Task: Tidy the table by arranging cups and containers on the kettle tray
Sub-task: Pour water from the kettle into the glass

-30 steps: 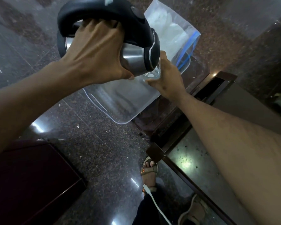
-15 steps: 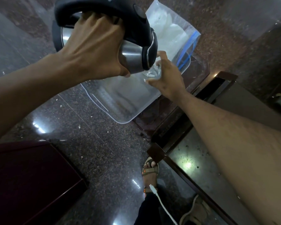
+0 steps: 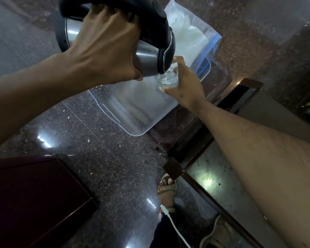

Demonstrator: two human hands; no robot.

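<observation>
Left hand [image 3: 106, 51] clenched around kettle [image 3: 147, 56] handle, kettle tilted spout-down over small clear glass [image 3: 166, 79] pinched in right hand [image 3: 184, 86], above the clear tray [image 3: 132, 111].

Brushed-steel kettle [image 3: 147, 56] with matt black plastic trim; clear glass cup [image 3: 166, 80]; translucent plastic tray [image 3: 132, 111]; glossy speckled granite floor [image 3: 97, 158].

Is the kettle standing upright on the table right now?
No, the left hand holds the kettle tilted in the air, spout down toward the glass in the right hand.
</observation>
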